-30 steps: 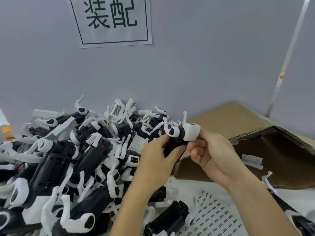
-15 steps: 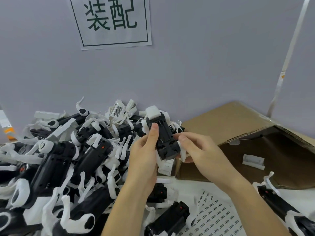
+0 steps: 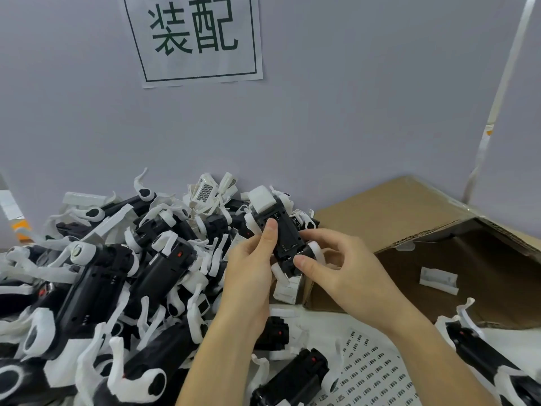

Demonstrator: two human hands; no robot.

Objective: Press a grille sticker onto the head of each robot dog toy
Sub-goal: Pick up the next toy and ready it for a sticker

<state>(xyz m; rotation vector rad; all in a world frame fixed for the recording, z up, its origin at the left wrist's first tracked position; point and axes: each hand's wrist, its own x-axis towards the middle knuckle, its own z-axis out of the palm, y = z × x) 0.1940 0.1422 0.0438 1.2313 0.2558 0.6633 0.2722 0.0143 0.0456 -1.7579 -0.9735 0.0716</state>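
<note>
A heap of black-and-white plastic robot dog toys [image 3: 117,276] fills the left of the bench against a pale grey wall, its lowest toys cut off at the frame's left and bottom edges. Above hangs a white paper sign [image 3: 199,39], its top cropped, printed with the dark green characters 装配. At centre, the left hand [image 3: 248,276] grips one black robot dog toy with white legs [image 3: 278,230], thumb on its underside, white head pointing away; the right hand [image 3: 336,265] pinches its near end. Whether the head carries a sticker cannot be seen. Below, a white sheet of small grille stickers [image 3: 371,373] lies partly under the right forearm, print illegible. An open brown cardboard box [image 3: 424,230] lies right.
</note>
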